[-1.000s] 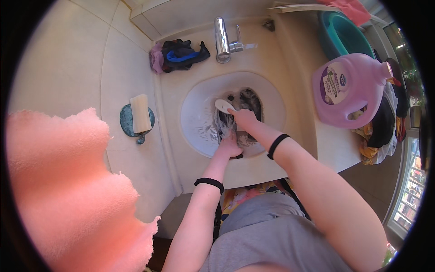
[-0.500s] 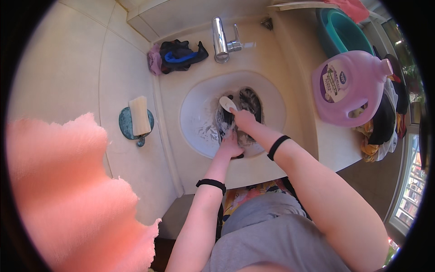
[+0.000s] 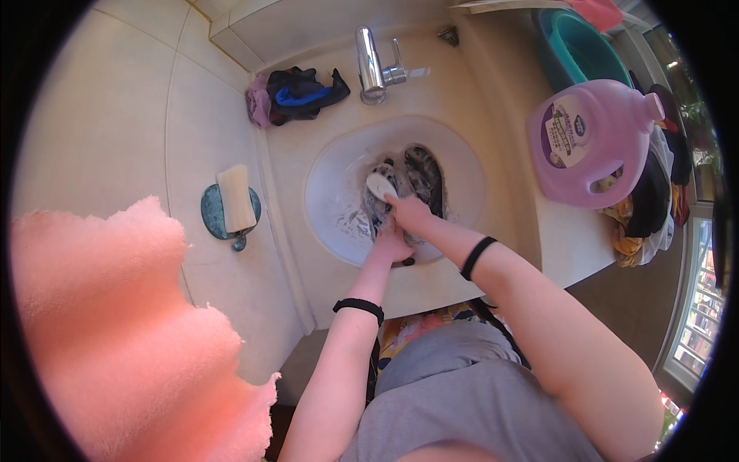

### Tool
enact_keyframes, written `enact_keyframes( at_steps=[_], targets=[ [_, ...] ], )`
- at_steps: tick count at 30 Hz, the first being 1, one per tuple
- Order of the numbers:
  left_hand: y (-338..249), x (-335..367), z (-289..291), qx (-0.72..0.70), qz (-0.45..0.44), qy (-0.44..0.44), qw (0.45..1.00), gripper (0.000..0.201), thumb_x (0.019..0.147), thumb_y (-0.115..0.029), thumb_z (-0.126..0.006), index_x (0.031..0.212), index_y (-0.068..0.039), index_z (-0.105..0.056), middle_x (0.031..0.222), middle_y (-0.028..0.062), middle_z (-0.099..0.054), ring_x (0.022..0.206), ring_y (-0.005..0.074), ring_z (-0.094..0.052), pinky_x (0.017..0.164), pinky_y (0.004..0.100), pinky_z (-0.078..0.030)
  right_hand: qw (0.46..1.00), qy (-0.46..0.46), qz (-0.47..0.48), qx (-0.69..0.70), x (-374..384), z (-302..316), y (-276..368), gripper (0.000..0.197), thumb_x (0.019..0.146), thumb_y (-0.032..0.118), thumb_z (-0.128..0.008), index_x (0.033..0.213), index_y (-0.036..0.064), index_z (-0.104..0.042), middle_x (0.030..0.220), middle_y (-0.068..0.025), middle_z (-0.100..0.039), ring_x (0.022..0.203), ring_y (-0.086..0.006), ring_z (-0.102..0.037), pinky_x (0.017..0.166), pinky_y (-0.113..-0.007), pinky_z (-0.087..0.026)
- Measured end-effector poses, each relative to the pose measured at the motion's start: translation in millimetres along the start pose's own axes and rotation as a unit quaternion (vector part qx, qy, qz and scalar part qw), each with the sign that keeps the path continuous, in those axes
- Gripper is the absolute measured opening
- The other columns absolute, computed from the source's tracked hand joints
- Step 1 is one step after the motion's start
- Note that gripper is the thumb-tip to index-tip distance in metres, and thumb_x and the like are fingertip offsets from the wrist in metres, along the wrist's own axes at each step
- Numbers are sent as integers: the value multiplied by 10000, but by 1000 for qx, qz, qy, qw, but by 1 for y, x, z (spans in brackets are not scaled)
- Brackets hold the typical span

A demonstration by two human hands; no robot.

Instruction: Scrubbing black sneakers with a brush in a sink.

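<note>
Head view: sudsy dark footwear point(image 3: 425, 175) lies in the white sink point(image 3: 329, 194).

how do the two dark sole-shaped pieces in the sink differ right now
The left piece has the left hand on it; the right piece lies beside it, not held.
The left piece is partly covered by the white brush-like tool in the right hand; the right piece's upper part shows uncovered.
Both are dark, elongated and streaked with white suds.
</note>
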State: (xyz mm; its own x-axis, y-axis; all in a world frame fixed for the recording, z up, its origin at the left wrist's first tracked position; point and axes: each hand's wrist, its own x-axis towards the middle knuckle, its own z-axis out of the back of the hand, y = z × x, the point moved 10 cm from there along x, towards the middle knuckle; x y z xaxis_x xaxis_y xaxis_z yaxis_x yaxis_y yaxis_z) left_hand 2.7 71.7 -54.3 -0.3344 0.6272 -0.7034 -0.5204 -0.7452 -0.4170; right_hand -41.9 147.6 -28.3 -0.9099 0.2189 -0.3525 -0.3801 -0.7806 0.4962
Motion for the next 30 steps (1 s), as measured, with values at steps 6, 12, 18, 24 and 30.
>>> enact_keyframes(
  at_steps=[6,12,18,24,30],
  targets=[
    [9,-4,0,-4,30,13,999,956,677,-386,-614,1371,-8,-77,1439,174,-37,1311,284,-182,1060,394,-183,995,50,39,-77,-17,29,-18,400,807,171,-442,1186,282,-505,735,-166,-606,648,-315,-606,586,-434,-483],
    [-13,-1,6,6,4,7,1000,952,677,-386,-613,1370,-5,-82,1438,173,-55,1313,281,-176,1061,385,-183,998,-28,-45,-24,7,13,-20,397,811,159,-432,1190,254,-503,738,-180,-603,669,-338,-599,597,-441,-481],
    [9,-4,2,-6,24,2,1000,933,675,-376,-599,1371,-8,-98,1433,188,-60,1310,310,-171,1060,396,-180,992,79,51,-84,-30,28,-18,390,807,159,-440,1169,277,-523,740,-178,-600,662,-331,-598,599,-447,-476],
    [-12,6,5,-2,7,3,1000,917,689,-373,-590,1373,-16,-94,1440,162,-67,1316,295,-159,1059,396,-177,997,-36,-44,-44,21,28,-29,410,813,156,-413,1196,278,-495,780,-172,-612,677,-348,-597,605,-449,-483],
    [16,1,-2,-1,25,7,1000,930,682,-371,-586,1384,-62,-60,1436,158,-94,1316,276,-169,1058,407,-181,989,139,49,-20,-49,-2,7,419,814,153,-415,1208,278,-486,797,-168,-612,722,-330,-598,604,-438,-474]
  ],
)
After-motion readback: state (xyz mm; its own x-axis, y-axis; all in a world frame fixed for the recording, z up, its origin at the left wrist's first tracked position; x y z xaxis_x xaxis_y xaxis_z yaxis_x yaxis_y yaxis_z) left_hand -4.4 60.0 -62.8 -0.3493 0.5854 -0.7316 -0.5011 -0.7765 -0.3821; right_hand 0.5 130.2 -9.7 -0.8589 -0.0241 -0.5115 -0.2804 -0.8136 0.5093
